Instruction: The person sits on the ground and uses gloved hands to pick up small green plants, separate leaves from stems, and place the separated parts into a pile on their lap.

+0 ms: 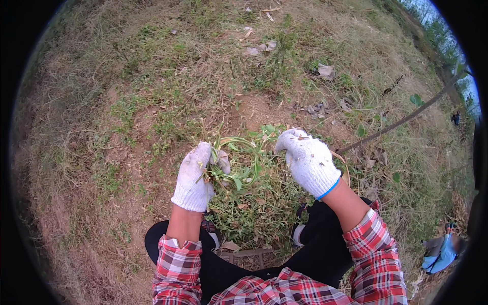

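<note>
My left hand (195, 173), in a white knitted glove, is closed round green grass and weed stems (236, 157), which loop out to the right. My right hand (307, 160), in a white glove with a blue cuff, is curled closed at the right of those stems; a dry yellowish blade (343, 165) shows beside it, and what its fingers hold is hidden. Below and between both hands lies a pile of cut green weeds (254, 213), between my dark-trousered legs and shoes.
Dry grass, soil (254, 112) and leaves cover the sloping ground ahead. A long bare branch (396, 122) crosses at the right. A person in light blue (442, 254) is at the lower right, with a small dark figure (455, 120) farther off. A low wooden frame (246, 254) shows beneath me.
</note>
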